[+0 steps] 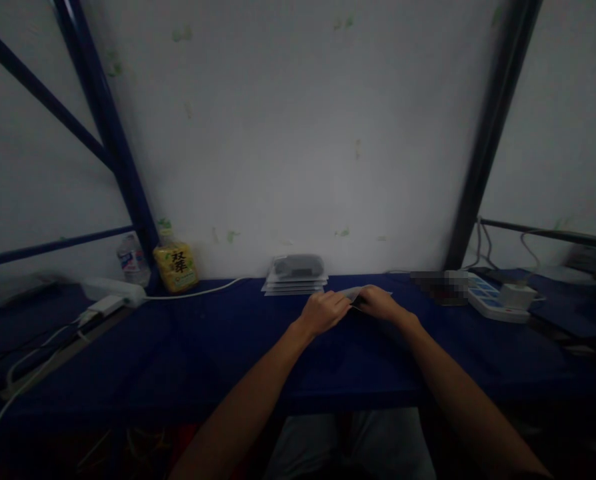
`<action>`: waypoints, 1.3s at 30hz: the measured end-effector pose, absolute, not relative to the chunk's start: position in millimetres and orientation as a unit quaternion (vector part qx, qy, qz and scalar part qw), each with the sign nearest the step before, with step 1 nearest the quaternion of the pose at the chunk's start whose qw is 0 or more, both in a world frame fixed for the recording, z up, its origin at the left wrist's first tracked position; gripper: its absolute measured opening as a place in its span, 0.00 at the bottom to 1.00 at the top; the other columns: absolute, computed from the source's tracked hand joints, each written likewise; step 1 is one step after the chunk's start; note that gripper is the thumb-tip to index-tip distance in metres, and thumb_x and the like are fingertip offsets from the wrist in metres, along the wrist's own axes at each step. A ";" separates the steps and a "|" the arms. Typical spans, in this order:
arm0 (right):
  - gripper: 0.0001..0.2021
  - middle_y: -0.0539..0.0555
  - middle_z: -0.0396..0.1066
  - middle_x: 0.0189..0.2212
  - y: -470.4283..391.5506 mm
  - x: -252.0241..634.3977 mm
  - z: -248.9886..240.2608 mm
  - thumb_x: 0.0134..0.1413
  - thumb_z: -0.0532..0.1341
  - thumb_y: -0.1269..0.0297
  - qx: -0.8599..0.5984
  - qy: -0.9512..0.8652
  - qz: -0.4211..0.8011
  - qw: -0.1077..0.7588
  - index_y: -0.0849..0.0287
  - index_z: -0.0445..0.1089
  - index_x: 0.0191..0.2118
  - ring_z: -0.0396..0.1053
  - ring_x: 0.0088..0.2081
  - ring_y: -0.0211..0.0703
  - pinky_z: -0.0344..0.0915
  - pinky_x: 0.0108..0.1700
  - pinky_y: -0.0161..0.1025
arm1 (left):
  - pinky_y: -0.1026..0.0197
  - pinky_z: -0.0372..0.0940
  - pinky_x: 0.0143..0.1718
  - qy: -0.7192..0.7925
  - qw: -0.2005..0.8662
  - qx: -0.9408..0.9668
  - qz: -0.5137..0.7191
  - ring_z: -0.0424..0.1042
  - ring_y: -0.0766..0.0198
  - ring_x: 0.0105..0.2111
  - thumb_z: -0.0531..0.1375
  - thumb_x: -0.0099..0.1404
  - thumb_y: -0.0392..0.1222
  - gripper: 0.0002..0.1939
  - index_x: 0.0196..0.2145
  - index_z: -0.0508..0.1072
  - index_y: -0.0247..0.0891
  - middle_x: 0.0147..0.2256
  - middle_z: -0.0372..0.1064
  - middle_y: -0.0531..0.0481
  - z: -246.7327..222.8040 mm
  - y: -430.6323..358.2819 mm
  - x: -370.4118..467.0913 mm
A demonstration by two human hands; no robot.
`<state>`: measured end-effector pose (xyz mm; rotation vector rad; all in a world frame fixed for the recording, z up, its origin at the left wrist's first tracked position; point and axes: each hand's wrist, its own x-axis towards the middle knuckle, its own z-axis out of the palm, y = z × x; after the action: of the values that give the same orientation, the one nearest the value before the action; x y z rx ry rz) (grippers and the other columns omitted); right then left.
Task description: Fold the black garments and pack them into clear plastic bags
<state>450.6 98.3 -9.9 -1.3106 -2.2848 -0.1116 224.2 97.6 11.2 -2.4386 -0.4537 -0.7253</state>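
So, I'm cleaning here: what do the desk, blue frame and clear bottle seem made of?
Desk: smooth with faint sheen, painted or laminated; core unclear. Frame: likely painted metal, given slim bars and glossy streaks. Bottle: probably plastic, see-through and shiny.

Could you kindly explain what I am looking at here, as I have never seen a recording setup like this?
There is no robot here. The single picture comes from a camera worn on a person's head, looking forward and down. The bare arms reaching in from below are the wearer's own.

The left hand and right hand hold a thin, pale item between them; it is too dim to say exactly what it is.

On the blue table, a stack of pale, flat pieces sits by the wall, with a greyish object on top. To the left stand a yellow bottle and a clear bottle; to the right lies a power strip.
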 end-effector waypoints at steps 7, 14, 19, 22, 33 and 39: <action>0.16 0.54 0.78 0.33 82.3 468.8 9.1 0.41 0.57 0.68 -0.452 -0.750 0.007 0.483 0.59 0.77 0.38 0.74 0.34 0.49 0.68 0.40 0.42 | 0.62 0.62 0.33 -0.223 0.252 -0.895 -0.294 0.71 0.62 0.34 0.49 0.73 0.42 0.13 0.39 0.72 0.37 0.33 0.71 0.47 12.0 112.9 215.9; 0.12 0.52 0.75 0.26 79.3 470.8 13.0 0.38 0.58 0.64 -0.443 -0.625 0.057 0.640 0.60 0.76 0.30 0.71 0.30 0.46 0.68 0.35 0.40 | 0.64 0.63 0.33 -0.229 0.252 -0.892 -0.297 0.71 0.64 0.33 0.50 0.72 0.40 0.12 0.40 0.73 0.36 0.33 0.71 0.48 7.8 117.5 216.7; 0.12 0.47 0.64 0.17 82.2 479.7 13.0 0.43 0.61 0.57 -0.460 -0.512 0.063 0.722 0.61 0.67 0.21 0.60 0.21 0.36 0.58 0.24 0.33 | 0.64 0.63 0.32 -0.215 0.265 -0.916 -0.210 0.72 0.62 0.34 0.51 0.71 0.38 0.12 0.41 0.73 0.36 0.34 0.72 0.47 -1.9 122.2 216.7; 0.14 0.46 0.62 0.17 83.9 476.9 12.2 0.43 0.62 0.54 -0.467 -0.536 0.083 0.698 0.62 0.66 0.22 0.57 0.21 0.35 0.56 0.24 0.33 | 0.63 0.63 0.32 -0.192 0.246 -0.938 -0.151 0.72 0.60 0.37 0.51 0.71 0.37 0.14 0.51 0.70 0.40 0.39 0.73 0.46 -9.1 118.9 223.4; 0.20 0.53 0.71 0.25 78.7 461.0 22.0 0.51 0.58 0.50 -0.525 -0.514 0.045 0.677 0.65 0.72 0.30 0.64 0.27 0.42 0.59 0.28 0.36 | 0.51 0.60 0.46 -0.288 0.128 -0.943 -0.109 0.67 0.50 0.49 0.44 0.71 0.57 0.26 0.54 0.69 0.41 0.47 0.72 0.42 -16.4 126.9 251.7; 0.19 0.54 0.73 0.26 74.9 445.6 19.4 0.55 0.56 0.52 -0.533 -0.587 -0.006 0.610 0.65 0.74 0.35 0.68 0.29 0.45 0.60 0.31 0.37 | 0.44 0.54 0.54 -0.355 0.109 -0.912 -0.175 0.60 0.45 0.56 0.47 0.70 0.52 0.25 0.54 0.68 0.33 0.54 0.65 0.35 -22.4 129.9 256.2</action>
<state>445.6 74.9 19.4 -1.2306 -1.3546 -0.0134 256.2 129.9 -22.4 -2.6808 -1.0442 -0.5143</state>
